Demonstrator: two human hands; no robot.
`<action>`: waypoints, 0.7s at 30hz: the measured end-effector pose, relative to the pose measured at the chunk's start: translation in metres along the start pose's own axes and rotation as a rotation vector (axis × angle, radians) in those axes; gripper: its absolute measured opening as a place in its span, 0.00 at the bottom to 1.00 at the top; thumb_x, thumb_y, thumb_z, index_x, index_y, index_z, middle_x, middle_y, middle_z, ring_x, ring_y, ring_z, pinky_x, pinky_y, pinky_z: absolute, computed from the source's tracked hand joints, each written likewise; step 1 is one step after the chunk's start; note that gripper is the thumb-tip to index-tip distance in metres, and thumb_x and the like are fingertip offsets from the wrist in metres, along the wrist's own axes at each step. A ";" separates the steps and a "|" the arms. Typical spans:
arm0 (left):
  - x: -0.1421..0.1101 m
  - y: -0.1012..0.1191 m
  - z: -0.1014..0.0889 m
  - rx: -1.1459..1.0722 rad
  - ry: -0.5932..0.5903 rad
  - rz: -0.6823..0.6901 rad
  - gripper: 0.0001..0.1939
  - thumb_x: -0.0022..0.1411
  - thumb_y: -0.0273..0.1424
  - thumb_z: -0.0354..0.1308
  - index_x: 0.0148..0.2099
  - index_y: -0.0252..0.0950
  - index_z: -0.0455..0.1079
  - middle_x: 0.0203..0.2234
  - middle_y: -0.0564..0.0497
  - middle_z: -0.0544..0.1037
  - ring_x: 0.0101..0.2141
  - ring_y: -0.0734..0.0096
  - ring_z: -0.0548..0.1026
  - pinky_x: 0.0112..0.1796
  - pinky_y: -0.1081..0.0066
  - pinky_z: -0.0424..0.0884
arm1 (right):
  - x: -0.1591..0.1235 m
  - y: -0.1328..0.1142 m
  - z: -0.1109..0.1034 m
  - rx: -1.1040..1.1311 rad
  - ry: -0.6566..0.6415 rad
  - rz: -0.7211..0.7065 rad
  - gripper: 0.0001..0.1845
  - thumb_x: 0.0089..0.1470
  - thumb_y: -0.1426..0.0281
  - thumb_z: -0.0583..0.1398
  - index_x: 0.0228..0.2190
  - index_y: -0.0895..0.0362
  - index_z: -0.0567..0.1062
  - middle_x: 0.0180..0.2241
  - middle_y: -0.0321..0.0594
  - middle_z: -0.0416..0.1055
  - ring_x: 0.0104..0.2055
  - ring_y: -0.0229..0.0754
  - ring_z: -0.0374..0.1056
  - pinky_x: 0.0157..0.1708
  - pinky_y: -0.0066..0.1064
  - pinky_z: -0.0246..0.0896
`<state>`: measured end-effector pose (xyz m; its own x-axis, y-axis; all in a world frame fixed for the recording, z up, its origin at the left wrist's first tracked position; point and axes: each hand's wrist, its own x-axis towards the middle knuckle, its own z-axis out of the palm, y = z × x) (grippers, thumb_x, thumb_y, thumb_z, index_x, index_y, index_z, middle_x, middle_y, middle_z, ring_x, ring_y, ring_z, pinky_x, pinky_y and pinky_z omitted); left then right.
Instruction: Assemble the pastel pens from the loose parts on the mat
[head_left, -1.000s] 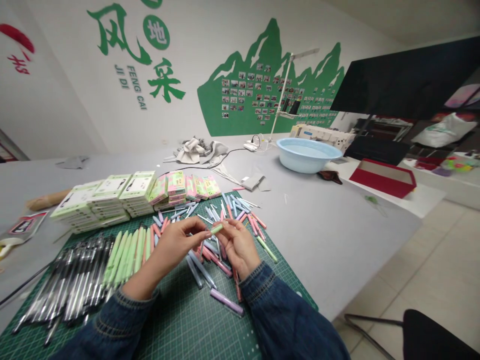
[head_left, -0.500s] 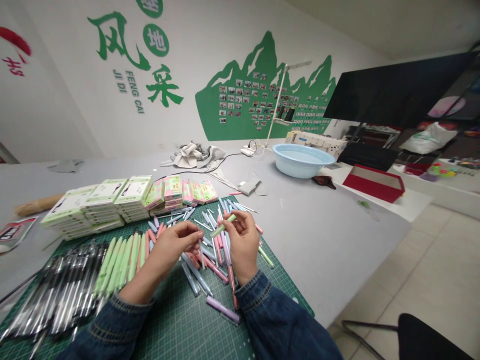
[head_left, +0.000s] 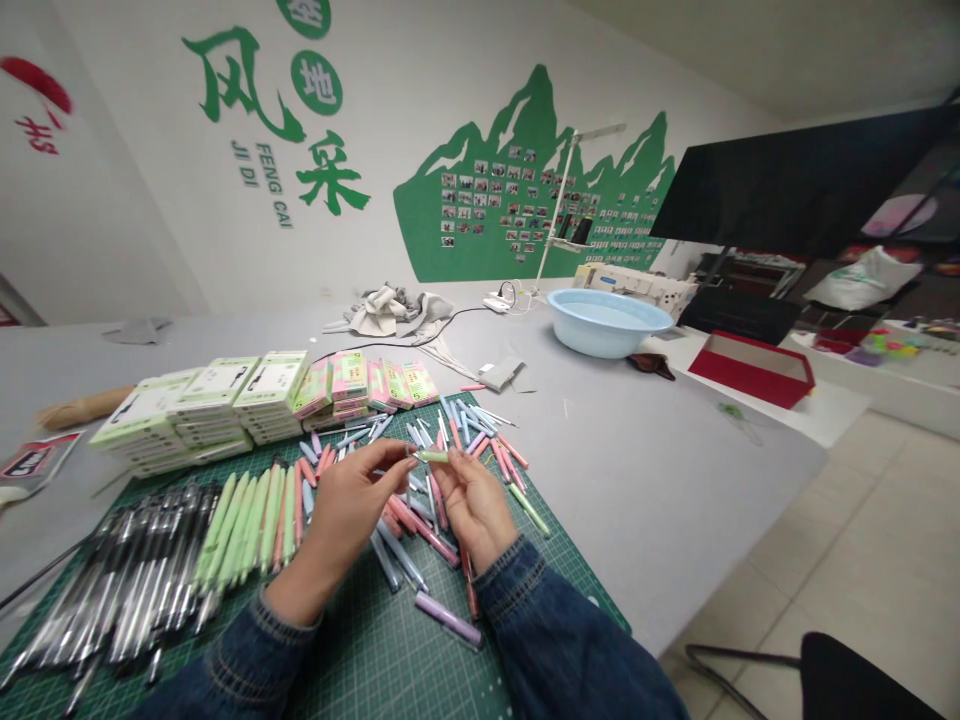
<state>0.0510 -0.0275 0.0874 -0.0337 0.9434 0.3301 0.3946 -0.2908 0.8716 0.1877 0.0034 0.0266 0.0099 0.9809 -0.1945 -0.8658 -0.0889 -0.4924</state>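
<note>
My right hand pinches a short light-green pen barrel between thumb and fingers, held nearly level above the mat. My left hand meets it from the other side, thumb and forefinger closed at the barrel's left end; what small piece they grip is too hidden to name. Below both hands, loose pink, blue and purple pen parts lie scattered on the green cutting mat. A row of green pens rests left of my left wrist, beside many clear pens with black grips.
Stacked white-and-green boxes and smaller pink-green boxes stand behind the mat. Farther back are crumpled cloths, a blue basin and a sewing machine. A red box sits right; a black chair is at lower right.
My hands have come together, the left moving right and up to the barrel's end. The green barrel has tipped from slanted to nearly level and shifted slightly left.
</note>
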 end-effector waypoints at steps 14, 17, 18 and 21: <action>0.002 -0.002 -0.006 0.118 0.040 0.123 0.10 0.54 0.35 0.62 0.39 0.42 0.78 0.36 0.49 0.81 0.28 0.66 0.76 0.33 0.71 0.68 | -0.010 -0.001 0.006 0.010 -0.086 0.104 0.06 0.54 0.77 0.59 0.27 0.62 0.74 0.31 0.45 0.77 0.40 0.43 0.75 0.51 0.37 0.67; 0.006 -0.008 -0.011 0.215 0.043 0.106 0.11 0.56 0.37 0.59 0.41 0.41 0.77 0.36 0.49 0.81 0.28 0.66 0.76 0.34 0.70 0.69 | -0.011 -0.005 0.008 0.015 -0.039 0.182 0.09 0.56 0.78 0.55 0.28 0.66 0.74 0.32 0.50 0.77 0.42 0.45 0.75 0.50 0.35 0.67; 0.007 -0.011 -0.013 0.242 0.045 0.080 0.12 0.57 0.38 0.58 0.41 0.40 0.77 0.34 0.49 0.81 0.28 0.66 0.76 0.34 0.70 0.69 | -0.011 -0.006 0.009 0.017 -0.026 0.201 0.09 0.56 0.79 0.55 0.29 0.68 0.74 0.33 0.53 0.77 0.42 0.45 0.75 0.50 0.35 0.67; 0.012 -0.021 -0.018 0.204 0.037 -0.048 0.16 0.58 0.41 0.56 0.43 0.38 0.75 0.30 0.51 0.81 0.28 0.66 0.78 0.34 0.69 0.70 | -0.012 -0.010 0.012 0.019 -0.027 0.236 0.08 0.56 0.80 0.55 0.33 0.72 0.74 0.37 0.57 0.77 0.42 0.48 0.75 0.50 0.35 0.68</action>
<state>0.0258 -0.0130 0.0799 -0.0890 0.9478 0.3062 0.5696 -0.2038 0.7963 0.1900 -0.0050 0.0438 -0.2074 0.9375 -0.2794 -0.8515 -0.3136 -0.4202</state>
